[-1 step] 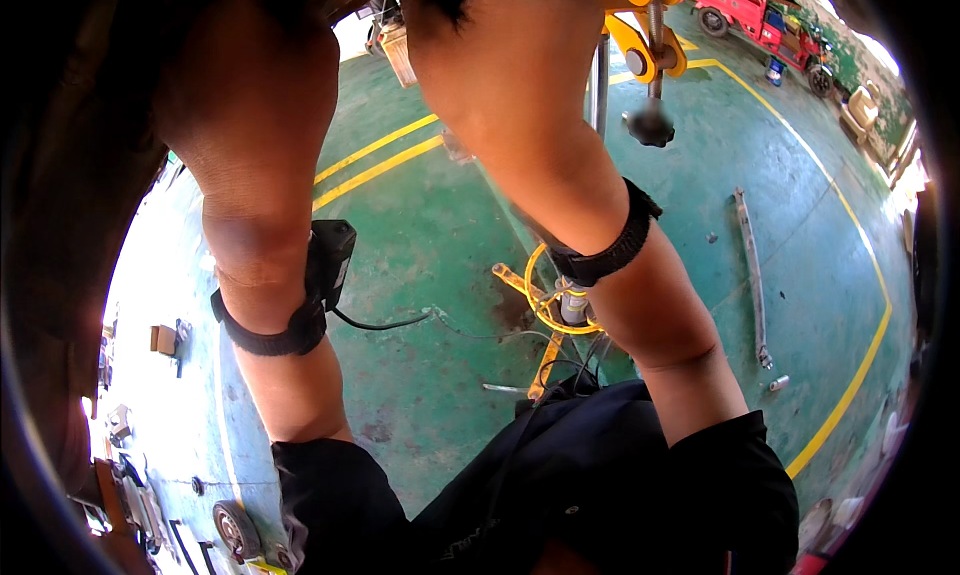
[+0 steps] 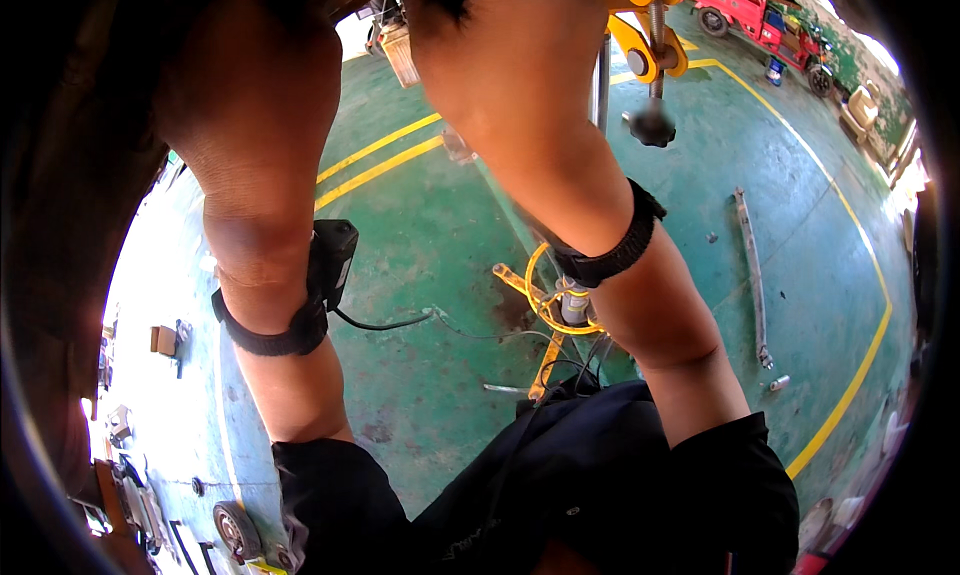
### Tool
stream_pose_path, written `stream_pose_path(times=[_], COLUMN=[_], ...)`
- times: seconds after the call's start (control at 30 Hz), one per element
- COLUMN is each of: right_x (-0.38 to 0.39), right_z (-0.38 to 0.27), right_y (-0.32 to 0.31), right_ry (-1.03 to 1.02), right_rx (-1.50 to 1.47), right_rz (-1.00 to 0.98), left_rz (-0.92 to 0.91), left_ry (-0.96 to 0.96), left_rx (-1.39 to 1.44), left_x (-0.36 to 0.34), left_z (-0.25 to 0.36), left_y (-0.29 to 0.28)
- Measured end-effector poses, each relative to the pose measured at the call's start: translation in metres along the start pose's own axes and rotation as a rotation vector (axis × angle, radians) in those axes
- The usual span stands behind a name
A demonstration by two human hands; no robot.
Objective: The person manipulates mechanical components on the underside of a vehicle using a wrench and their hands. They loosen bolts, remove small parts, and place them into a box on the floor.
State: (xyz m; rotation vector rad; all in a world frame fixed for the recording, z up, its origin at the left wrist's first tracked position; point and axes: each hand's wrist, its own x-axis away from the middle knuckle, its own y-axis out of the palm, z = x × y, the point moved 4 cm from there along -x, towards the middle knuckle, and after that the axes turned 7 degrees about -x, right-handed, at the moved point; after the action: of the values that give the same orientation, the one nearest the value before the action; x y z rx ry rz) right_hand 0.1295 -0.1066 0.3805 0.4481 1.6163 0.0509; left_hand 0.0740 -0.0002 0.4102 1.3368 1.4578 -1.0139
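Observation:
Both my arms reach up toward a dark surface [image 2: 70,175] overhead, which looks like the underside of a vehicle. My left hand [image 2: 250,85] is in deep shadow beneath it, and its fingers cannot be made out. To its right is my right hand [image 2: 505,50], close under the same dark part, its fingers hidden in shadow too. Whatever either hand touches or holds does not show. A black strap with a small box [image 2: 332,260] is on my left wrist, and a black strap [image 2: 615,245] is round my right one.
A yellow lifting stand [image 2: 632,50] with a black knob [image 2: 652,125] rises beside my right hand. Below lies a yellow-legged base with a coiled yellow hose [image 2: 535,300] and cables. A long metal bar [image 2: 750,275] rests on the green floor. A red three-wheeler [image 2: 760,25] stands far right.
My right hand and forearm have shifted very slightly to the right. The rest looks the same.

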Motion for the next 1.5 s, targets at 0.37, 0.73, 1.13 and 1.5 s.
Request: stream_pose_path(times=[0.37, 0.73, 1.13, 1.5], right_x=[-0.001, -0.014, -0.008, 0.015], right_z=[0.001, -0.002, -0.004, 0.031], right_y=[0.0, -0.007, -0.001, 0.024], right_ry=[-0.176, -0.141, -0.033, 0.379], right_rx=[0.063, 0.124, 0.056, -0.611], right_rz=[0.007, -0.067, -0.08, -0.01], left_rz=[-0.035, -0.058, -0.196, -0.139], left_ry=[-0.097, -0.136, -0.205, -0.121], left_rx=[0.042, 0.114, 0.256, 0.011], left_x=[0.0, -0.009, 0.007, -0.007], left_z=[-0.021, -0.001, -0.062, 0.006], left_y=[0.011, -0.003, 0.027, -0.009])
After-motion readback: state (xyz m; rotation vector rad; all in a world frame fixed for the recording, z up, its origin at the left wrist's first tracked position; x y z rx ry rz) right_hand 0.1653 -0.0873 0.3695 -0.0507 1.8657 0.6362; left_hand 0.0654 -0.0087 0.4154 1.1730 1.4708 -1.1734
